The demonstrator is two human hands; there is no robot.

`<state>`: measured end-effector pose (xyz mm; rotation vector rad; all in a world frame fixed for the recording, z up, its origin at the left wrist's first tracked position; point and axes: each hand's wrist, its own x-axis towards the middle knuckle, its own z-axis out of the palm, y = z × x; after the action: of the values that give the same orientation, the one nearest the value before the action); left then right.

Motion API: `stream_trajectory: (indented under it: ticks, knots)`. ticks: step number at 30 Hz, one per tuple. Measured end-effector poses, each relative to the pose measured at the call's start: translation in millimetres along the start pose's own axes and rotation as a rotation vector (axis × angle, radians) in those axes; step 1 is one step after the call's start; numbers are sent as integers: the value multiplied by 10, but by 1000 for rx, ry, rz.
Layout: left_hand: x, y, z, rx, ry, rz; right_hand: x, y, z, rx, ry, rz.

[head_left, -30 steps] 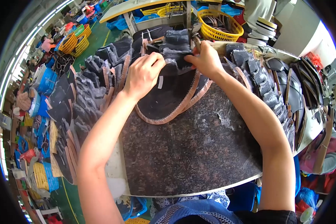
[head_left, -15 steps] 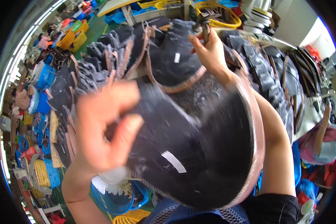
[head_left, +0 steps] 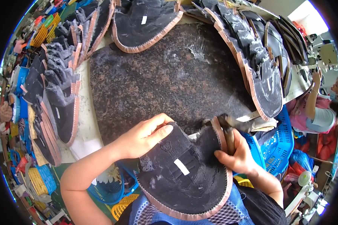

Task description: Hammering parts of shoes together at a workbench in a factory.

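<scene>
A black curved piece (head_left: 169, 176) with a pleated pinkish-brown edge and a small white label hangs in front of my body, at the near side of the table. My left hand (head_left: 144, 138) pinches its upper left edge between thumb and fingers. In my right hand (head_left: 238, 159), at the piece's right edge, is a hammer (head_left: 230, 140); its head is smeared by motion. The right thumb lies against the black piece. Beyond my hands lies a dark speckled stone slab (head_left: 165, 75). A similar black piece (head_left: 146, 26) rests on the slab's far edge.
Overlapping stacks of similar pieces line the left (head_left: 64, 101) and right (head_left: 251, 60) of the slab. A blue basket (head_left: 278, 150) stands at the right, and a blue mesh basket (head_left: 109, 187) below left. A co-worker (head_left: 319, 108) sits at the far right.
The black piece has come down toward my body, along with both hands. The hammer has dropped from above the far piece to the held piece's right edge. My view has tilted downward.
</scene>
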<state>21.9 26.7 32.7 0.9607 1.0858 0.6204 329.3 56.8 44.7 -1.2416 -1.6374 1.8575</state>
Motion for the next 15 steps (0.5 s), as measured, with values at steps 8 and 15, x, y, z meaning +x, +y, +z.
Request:
stream_trajectory:
  ticks: [8, 15]
  knots:
    - [458, 136, -256, 736, -22, 299, -74, 34, -311, -410, 196, -217]
    - [643, 271, -381, 663, -161, 155, 431, -205, 15, -709, -238, -423]
